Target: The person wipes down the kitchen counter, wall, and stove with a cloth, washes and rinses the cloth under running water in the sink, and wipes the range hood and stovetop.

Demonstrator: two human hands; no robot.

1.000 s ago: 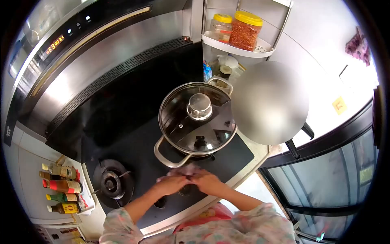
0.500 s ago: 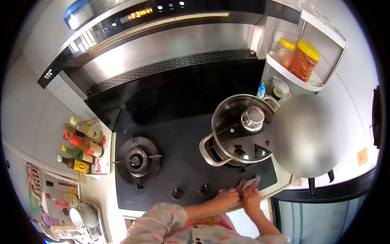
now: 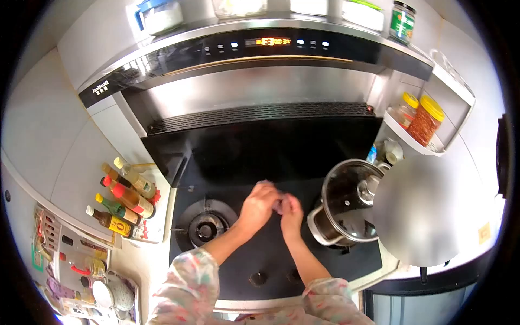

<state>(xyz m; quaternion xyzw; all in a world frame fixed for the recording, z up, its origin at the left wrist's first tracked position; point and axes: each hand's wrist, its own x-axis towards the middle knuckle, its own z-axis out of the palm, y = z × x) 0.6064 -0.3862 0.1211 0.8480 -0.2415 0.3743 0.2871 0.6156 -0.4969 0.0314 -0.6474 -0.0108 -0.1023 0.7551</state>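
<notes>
Both my hands are raised over the black glass cooktop (image 3: pixel 238 279), close together between the left burner (image 3: pixel 206 229) and a lidded pot. My left hand (image 3: pixel 259 205) is closed on one side of a small bunched purplish-grey cloth (image 3: pixel 278 206). Gripping the cloth's other side, my right hand (image 3: pixel 292 216) is closed as well. Most of the cloth is hidden in the fingers. To the right of my hands, the steel pot (image 3: pixel 326 223) with a glass lid (image 3: pixel 346 187) sits over the right burner.
Several sauce bottles (image 3: pixel 127 197) stand in a white tray at left. A blurred grey rounded object (image 3: pixel 420 211) is beside the pot. Yellow-lidded jars (image 3: pixel 426 122) occupy the corner shelf. The range hood (image 3: pixel 238 49) spans the back, above the cooktop.
Both hands have moved with the cloth from the cooktop's front right edge up to its middle. The camera view has shifted, so more of the hood's top shows.
</notes>
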